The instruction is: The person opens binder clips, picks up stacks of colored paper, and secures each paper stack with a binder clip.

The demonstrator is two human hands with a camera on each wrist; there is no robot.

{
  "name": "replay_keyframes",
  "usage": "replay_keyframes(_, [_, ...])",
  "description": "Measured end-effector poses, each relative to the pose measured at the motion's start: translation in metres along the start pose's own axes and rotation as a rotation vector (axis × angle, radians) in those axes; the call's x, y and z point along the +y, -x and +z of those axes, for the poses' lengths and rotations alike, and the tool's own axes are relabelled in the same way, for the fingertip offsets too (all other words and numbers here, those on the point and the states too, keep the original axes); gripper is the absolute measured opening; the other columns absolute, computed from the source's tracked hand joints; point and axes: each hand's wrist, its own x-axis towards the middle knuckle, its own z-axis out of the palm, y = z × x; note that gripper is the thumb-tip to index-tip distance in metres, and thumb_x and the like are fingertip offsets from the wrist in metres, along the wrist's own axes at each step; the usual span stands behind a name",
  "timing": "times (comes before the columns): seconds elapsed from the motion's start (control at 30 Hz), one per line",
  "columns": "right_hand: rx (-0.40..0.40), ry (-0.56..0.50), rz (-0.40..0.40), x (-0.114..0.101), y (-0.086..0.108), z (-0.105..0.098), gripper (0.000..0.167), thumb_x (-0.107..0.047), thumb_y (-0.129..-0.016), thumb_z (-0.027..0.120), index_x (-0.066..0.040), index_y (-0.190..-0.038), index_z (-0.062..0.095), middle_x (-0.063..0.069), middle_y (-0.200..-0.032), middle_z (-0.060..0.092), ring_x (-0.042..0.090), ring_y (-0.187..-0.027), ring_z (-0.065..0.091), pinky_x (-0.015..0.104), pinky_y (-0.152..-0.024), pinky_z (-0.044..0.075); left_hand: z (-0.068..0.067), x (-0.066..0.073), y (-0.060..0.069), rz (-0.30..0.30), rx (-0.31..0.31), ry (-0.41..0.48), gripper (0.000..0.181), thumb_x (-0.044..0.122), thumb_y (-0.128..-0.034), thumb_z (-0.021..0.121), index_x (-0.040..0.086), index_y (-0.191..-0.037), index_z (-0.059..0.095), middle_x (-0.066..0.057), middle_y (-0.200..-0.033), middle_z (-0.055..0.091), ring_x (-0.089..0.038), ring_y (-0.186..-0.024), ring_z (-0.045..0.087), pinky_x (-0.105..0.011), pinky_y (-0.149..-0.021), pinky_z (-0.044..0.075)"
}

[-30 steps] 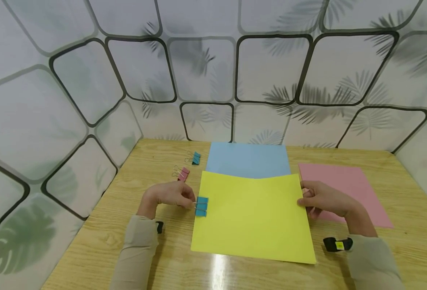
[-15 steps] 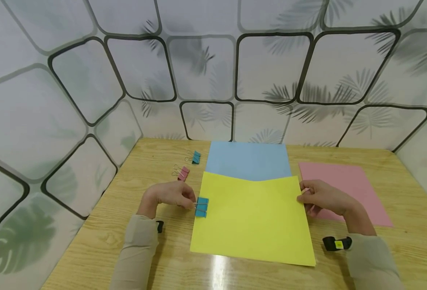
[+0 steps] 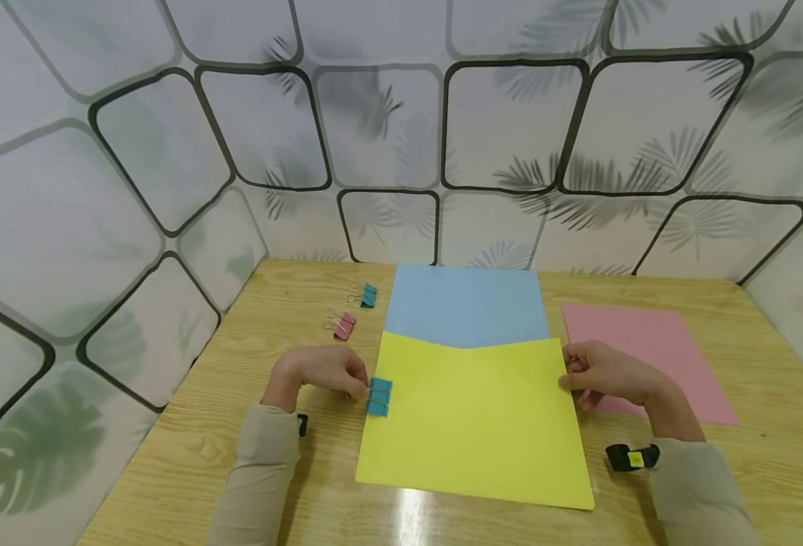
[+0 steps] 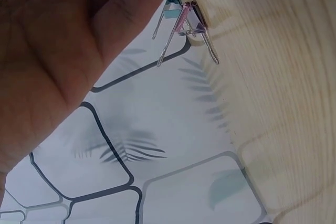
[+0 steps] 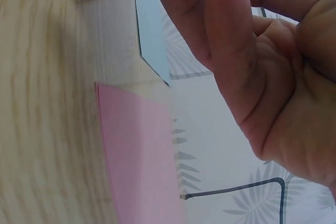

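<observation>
A sheet of yellow paper [image 3: 476,425] is held above the table between my two hands, its far edge dipping in the middle. A blue binder clip [image 3: 378,397] is clamped on its left edge. My left hand [image 3: 322,369] pinches that clip's wire handles with thumb and fingers. At the opposite edge, my right hand [image 3: 609,373] pinches the yellow paper between thumb and curled fingers. Neither fingertip grip shows in the wrist views, where the left palm [image 4: 58,45] and right palm [image 5: 278,87] block much of the picture.
Blue paper [image 3: 465,303] lies behind the yellow paper and is partly covered by it. Pink paper [image 3: 654,356] lies at the right, under my right hand. A pink binder clip [image 3: 344,326] and a teal binder clip [image 3: 369,295] lie at the back left. A patterned wall [image 3: 387,136] closes the table's far side.
The yellow paper and its blue clip have shifted slightly toward me, so more of the blue paper shows. Both hands keep their hold.
</observation>
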Motion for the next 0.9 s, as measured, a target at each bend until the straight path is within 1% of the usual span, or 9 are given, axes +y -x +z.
replay_keyframes(0.17, [-0.011, 0.001, 0.016, 0.0007, -0.0010, 0.0012, 0.029, -0.011, -0.098, 0.063, 0.001, -0.083, 0.040, 0.005, -0.066, 0.044, 0.017, -0.053, 0.056, 0.033, -0.051, 0.053, 0.0006, 0.0026, 0.0000, -0.016, -0.014, -0.004, 0.013, 0.018, -0.0880, 0.068, 0.008, -0.080, 0.070, 0.003, -0.073, 0.059, -0.015, -0.065, 0.050, -0.026, -0.062, 0.044])
replay_keyframes(0.23, [-0.013, 0.003, 0.024, 0.0008, -0.0010, 0.0021, 0.030, -0.010, -0.098, 0.062, 0.001, -0.083, 0.040, 0.003, -0.066, 0.043, 0.016, -0.053, 0.055, 0.032, -0.050, 0.051, 0.0012, 0.0033, -0.0002, -0.031, -0.027, 0.005, 0.014, 0.018, -0.0878, 0.068, 0.007, -0.078, 0.070, 0.002, -0.072, 0.060, -0.015, -0.064, 0.052, -0.027, -0.062, 0.045])
replay_keyframes(0.4, [-0.011, 0.024, 0.038, 0.0003, -0.0006, 0.0038, 0.029, -0.010, -0.098, 0.061, 0.002, -0.083, 0.041, 0.006, -0.067, 0.045, 0.019, -0.056, 0.056, 0.033, -0.049, 0.051, 0.0027, 0.0044, -0.0008, -0.077, -0.039, 0.031, 0.019, 0.019, -0.0884, 0.069, 0.004, -0.077, 0.071, -0.001, -0.070, 0.061, -0.015, -0.062, 0.054, -0.026, -0.059, 0.043])
replay_keyframes(0.5, [-0.004, 0.035, 0.046, 0.0004, -0.0006, 0.0041, 0.028, -0.011, -0.099, 0.061, 0.002, -0.083, 0.042, 0.008, -0.067, 0.047, 0.021, -0.057, 0.058, 0.034, -0.050, 0.052, 0.0033, 0.0045, -0.0014, -0.092, -0.026, 0.027, 0.020, 0.019, -0.0885, 0.069, 0.004, -0.077, 0.071, -0.001, -0.069, 0.062, -0.015, -0.061, 0.054, -0.025, -0.057, 0.040])
replay_keyframes(0.6, [0.002, 0.037, 0.049, 0.0012, -0.0010, 0.0045, 0.029, -0.011, -0.099, 0.060, 0.001, -0.081, 0.041, 0.008, -0.066, 0.047, 0.022, -0.057, 0.058, 0.034, -0.050, 0.052, 0.0042, 0.0041, -0.0022, -0.103, -0.017, 0.030, 0.021, 0.020, -0.0888, 0.069, 0.003, -0.075, 0.071, 0.000, -0.067, 0.060, -0.015, -0.059, 0.051, -0.025, -0.055, 0.037])
replay_keyframes(0.77, [0.024, 0.030, 0.066, 0.0024, -0.0025, 0.0059, 0.032, -0.011, -0.099, 0.060, -0.001, -0.078, 0.038, 0.008, -0.066, 0.047, 0.023, -0.058, 0.058, 0.033, -0.050, 0.052, 0.0050, 0.0031, -0.0034, -0.109, -0.011, 0.037, 0.027, 0.020, -0.0898, 0.065, 0.003, -0.069, 0.064, 0.000, -0.063, 0.053, -0.014, -0.055, 0.042, -0.024, -0.052, 0.031])
replay_keyframes(0.9, [0.061, 0.038, 0.096, 0.0035, -0.0053, 0.0080, 0.030, -0.011, -0.099, 0.060, -0.001, -0.079, 0.040, 0.012, -0.066, 0.054, 0.026, -0.059, 0.061, 0.032, -0.049, 0.051, 0.0049, 0.0029, -0.0034, -0.118, 0.007, 0.049, 0.029, 0.021, -0.0895, 0.063, 0.004, -0.066, 0.062, -0.001, -0.060, 0.050, -0.014, -0.052, 0.038, -0.025, -0.050, 0.030])
